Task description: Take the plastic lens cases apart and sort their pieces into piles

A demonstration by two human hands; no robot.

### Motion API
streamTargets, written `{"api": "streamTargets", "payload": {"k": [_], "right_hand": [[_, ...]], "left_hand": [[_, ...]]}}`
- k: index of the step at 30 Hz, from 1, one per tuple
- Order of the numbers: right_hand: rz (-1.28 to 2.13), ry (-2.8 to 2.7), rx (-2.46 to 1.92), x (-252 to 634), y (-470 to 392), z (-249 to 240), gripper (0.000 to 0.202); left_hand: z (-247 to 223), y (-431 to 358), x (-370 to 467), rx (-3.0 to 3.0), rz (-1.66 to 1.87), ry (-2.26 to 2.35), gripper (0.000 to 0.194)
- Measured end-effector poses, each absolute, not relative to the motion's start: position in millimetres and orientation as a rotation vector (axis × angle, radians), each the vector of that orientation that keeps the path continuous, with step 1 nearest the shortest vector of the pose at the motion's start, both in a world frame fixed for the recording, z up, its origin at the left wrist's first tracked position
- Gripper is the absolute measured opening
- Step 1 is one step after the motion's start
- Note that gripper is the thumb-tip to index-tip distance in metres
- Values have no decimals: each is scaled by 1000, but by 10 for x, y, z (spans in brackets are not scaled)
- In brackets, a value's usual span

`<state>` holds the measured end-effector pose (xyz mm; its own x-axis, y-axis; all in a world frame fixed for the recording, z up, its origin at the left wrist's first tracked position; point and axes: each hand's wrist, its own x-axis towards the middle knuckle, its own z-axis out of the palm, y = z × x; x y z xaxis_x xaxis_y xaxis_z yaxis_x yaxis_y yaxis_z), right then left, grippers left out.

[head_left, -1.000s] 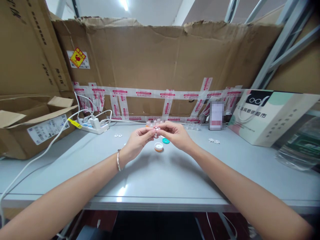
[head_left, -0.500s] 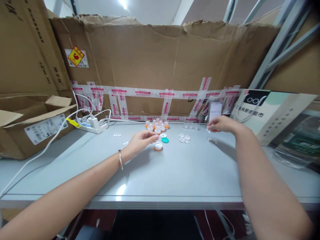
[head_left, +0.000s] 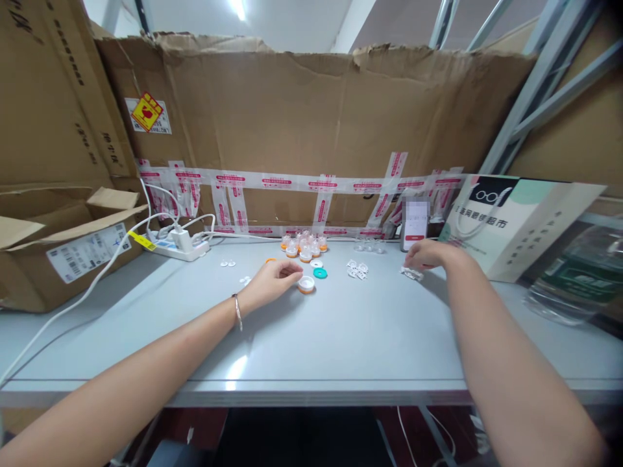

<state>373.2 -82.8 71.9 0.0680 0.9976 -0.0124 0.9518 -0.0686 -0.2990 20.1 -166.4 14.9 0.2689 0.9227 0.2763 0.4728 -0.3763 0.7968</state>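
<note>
My left hand is closed, thumb and fingertips together, right beside a round white piece with an orange base. Whether it touches that piece, or holds anything small, I cannot tell. Just behind lie a green disc and a white ring. An orange ring shows partly behind the hand. At the right, my right hand points its closed fingers down at a small heap of white plastic parts; what lies between the fingertips is hidden. Another cluster of white parts sits between the hands.
Several clear-domed orange pieces stand at the back, with clear caps to their right. A phone leans upright behind my right hand. A power strip, an open carton, a paper bag and a large bottle flank the table.
My right hand has come down onto the heap of white parts; earlier it was raised with a small white piece at its fingertips. My left hand has shifted slightly down and left.
</note>
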Motion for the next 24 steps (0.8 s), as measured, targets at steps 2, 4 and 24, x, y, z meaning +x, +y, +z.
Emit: {"api": "streamTargets", "payload": {"k": [2, 4, 24], "right_hand": [[260, -1985, -2177, 3566, -875, 809, 11], [218, -2039, -2031, 3292, -953, 872, 15], [755, -2577, -975, 2058, -1265, 330, 31]], "left_hand": [[129, -1663, 194, 2011, 1004, 1299, 32], [95, -1658, 188, 2086, 992, 1318, 40], [15, -1586, 251, 2343, 762, 1374, 33]]}}
